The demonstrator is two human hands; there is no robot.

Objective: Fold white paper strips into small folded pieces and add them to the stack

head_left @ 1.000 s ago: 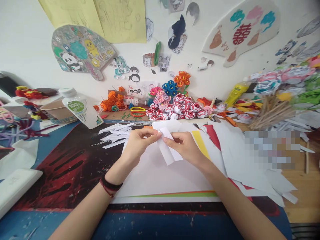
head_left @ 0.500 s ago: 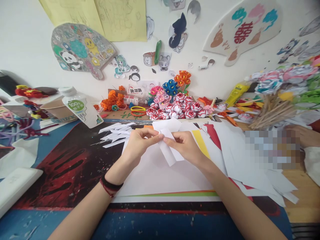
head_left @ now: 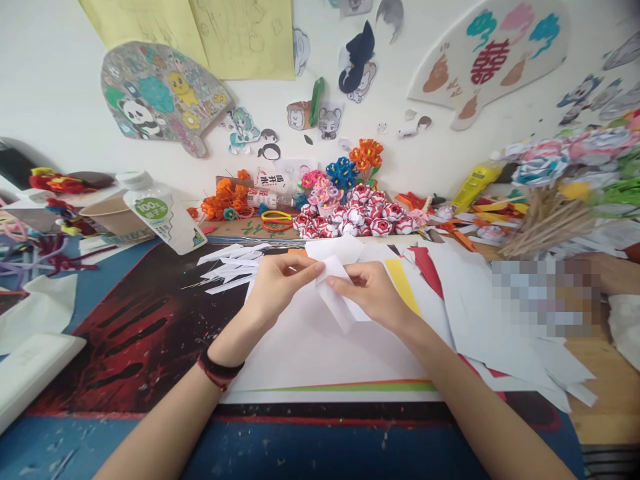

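Note:
Both hands pinch a folded piece of white paper [head_left: 336, 303] above a stack of large sheets [head_left: 320, 360]. My left hand [head_left: 280, 280] grips its upper left edge between thumb and fingers. My right hand [head_left: 369, 287] holds its right side, with the thumb on the front fold and the fingers behind. One flap of the paper slants down between the hands. Behind it lies another white paper piece [head_left: 335, 249]. Thin white paper strips [head_left: 233, 267] are heaped on the dark board just left of my left hand.
Red-and-white paper flowers [head_left: 370, 213] and a white bottle [head_left: 163, 217] stand at the back. White sheets [head_left: 480, 313] and a yellow strip [head_left: 403, 287] lie to the right. Another person's hand [head_left: 617, 272] is at the far right. A white box [head_left: 40, 373] sits at left.
My right thumb has shifted slightly on the paper, and the fold near the fingertips looks a little different. Both hands stay in nearly the same place.

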